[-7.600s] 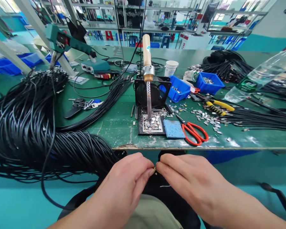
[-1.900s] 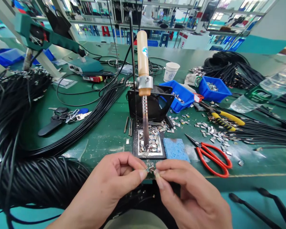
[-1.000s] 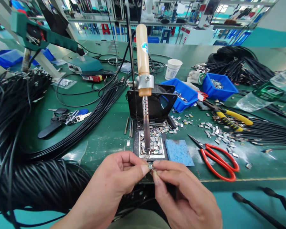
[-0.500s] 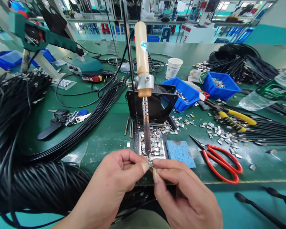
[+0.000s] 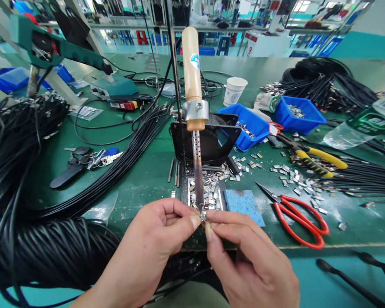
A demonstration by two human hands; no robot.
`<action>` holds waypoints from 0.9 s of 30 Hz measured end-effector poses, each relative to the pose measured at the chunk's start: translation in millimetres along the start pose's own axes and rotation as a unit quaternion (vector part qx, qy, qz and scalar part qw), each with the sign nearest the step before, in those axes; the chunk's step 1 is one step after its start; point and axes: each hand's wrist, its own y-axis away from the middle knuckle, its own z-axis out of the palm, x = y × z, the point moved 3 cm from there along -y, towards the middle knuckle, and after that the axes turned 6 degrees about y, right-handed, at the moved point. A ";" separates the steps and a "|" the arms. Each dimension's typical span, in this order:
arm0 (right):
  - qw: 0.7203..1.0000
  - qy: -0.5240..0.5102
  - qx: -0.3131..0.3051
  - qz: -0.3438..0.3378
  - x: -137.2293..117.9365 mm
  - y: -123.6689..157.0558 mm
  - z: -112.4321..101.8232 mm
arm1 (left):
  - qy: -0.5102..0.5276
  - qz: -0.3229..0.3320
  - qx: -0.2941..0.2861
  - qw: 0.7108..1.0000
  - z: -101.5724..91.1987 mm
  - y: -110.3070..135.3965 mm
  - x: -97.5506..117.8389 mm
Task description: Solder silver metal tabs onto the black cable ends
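A soldering iron [image 5: 193, 72] with a wooden handle is clamped upright, its tip pointing down between my hands. My left hand [image 5: 160, 233] pinches a small metal connector [image 5: 203, 216] between thumb and forefinger, right at the tip. From the other side my right hand [image 5: 247, 252] closes thumb and fingers at the same connector; a thin wire seems to show there, too small to make out surely. Just behind my fingertips, a shallow tray [image 5: 189, 192] holds many loose metal connector pieces. A blue sponge [image 5: 244, 207] lies to its right.
Red-handled scissors [image 5: 301, 220] and yellow-handled pliers [image 5: 314, 158] lie right. Blue bins [image 5: 300, 115], a paper cup [image 5: 235, 91] and a bottle [image 5: 356, 128] stand farther back. Bundled black cables [image 5: 115, 179] and keys [image 5: 99, 158] are left. A black fan [image 5: 208, 141] stands behind the iron.
Both hands stay at the iron's tip, still pinching the connector. They have risen very slightly; the whole view has shifted a little.
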 end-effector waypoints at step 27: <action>1.000 0.005 -0.001 0.005 -1.1 -4.7 0.0 | 0.007 0.009 0.015 1.000 3.7 1.6 6.6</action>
